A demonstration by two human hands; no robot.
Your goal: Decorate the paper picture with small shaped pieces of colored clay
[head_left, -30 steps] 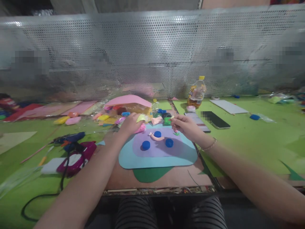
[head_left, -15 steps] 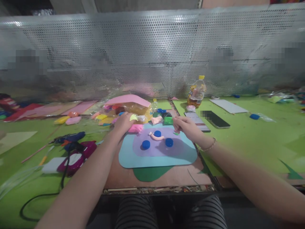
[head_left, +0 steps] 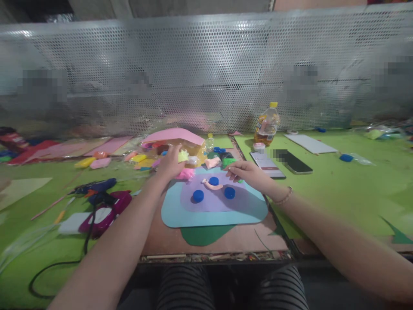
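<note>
Left hand (head_left: 168, 165) gripping yellow-green lump (head_left: 183, 156) in curled fingers; lump looking like soft, light clay, probably denting, suiting gentle hold round sides. Right hand (head_left: 247, 173) hovering over lilac sheet (head_left: 211, 205), fingers bunched; whether pinching anything, cannot tell.

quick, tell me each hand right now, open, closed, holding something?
Left hand: closed on a pale yellow lump.
Right hand: fingers loosely curled near the purple sheet's far edge; cannot tell if holding anything.

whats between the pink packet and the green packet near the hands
In the head view, a peach packet lies between the pink packet and the green packet, nearer the green.
</note>
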